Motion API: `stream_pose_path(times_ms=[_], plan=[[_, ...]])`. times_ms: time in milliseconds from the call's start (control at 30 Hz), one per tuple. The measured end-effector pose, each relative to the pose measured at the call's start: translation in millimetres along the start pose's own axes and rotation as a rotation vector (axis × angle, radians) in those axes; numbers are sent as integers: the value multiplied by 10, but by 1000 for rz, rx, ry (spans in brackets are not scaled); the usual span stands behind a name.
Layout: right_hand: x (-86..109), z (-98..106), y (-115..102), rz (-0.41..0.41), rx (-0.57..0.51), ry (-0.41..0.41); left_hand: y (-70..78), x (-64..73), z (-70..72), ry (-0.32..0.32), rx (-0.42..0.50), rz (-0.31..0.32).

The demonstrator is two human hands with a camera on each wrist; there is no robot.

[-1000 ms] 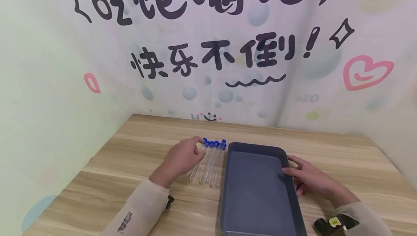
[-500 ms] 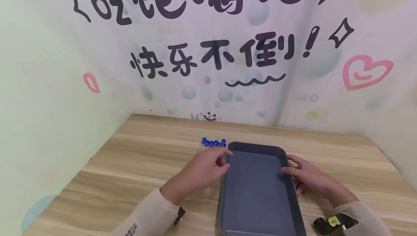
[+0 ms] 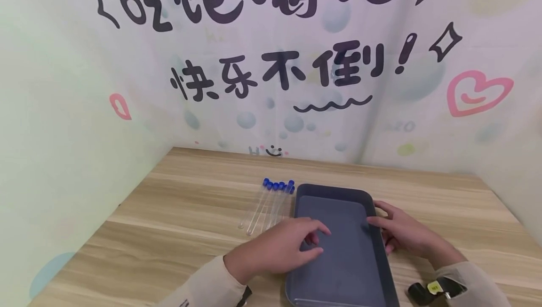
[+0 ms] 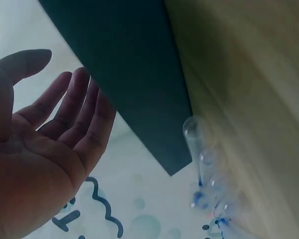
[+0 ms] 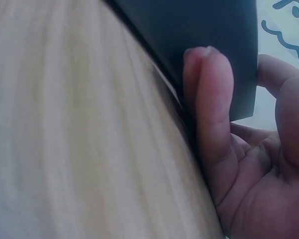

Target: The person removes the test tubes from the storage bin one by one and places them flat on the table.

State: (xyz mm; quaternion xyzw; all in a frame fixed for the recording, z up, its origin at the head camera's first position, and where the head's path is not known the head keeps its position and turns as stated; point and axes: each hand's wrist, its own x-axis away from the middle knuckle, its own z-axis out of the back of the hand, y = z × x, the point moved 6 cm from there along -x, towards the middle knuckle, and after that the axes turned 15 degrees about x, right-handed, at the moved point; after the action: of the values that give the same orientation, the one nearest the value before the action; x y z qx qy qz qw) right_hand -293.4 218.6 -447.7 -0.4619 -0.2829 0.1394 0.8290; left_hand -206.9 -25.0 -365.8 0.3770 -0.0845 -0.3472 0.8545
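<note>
A dark grey rectangular tray lies on the table in the head view. My left hand hovers over its left rim, thumb and forefinger apart with nothing between them. In the left wrist view the fingers are loosely bent beside the tray wall. My right hand holds the tray's right side, thumb on the rim and fingers against the outer wall, as the right wrist view also shows. Several clear test tubes with blue caps lie left of the tray, their lower ends partly hidden by my left hand.
The wood-grain table extends left and right of the tray. A printed cloth hangs along the back edge, and pale walls close the sides. The tube ends lie close to the tray's left wall.
My left hand has moved from the test tubes rightward and toward me, over the tray's left rim. The leftmost tubes have shifted slightly, their lower ends further left. My right hand and the tray stay put.
</note>
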Motion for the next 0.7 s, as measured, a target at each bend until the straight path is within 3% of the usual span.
stream_pose_path(times_ms=[400, 700], plan=[[1, -1, 8, 10, -13, 3, 15, 32, -278, -203, -56, -11], [17, -7, -8, 7, -1, -2, 45, 57, -307, -229, -92, -4]])
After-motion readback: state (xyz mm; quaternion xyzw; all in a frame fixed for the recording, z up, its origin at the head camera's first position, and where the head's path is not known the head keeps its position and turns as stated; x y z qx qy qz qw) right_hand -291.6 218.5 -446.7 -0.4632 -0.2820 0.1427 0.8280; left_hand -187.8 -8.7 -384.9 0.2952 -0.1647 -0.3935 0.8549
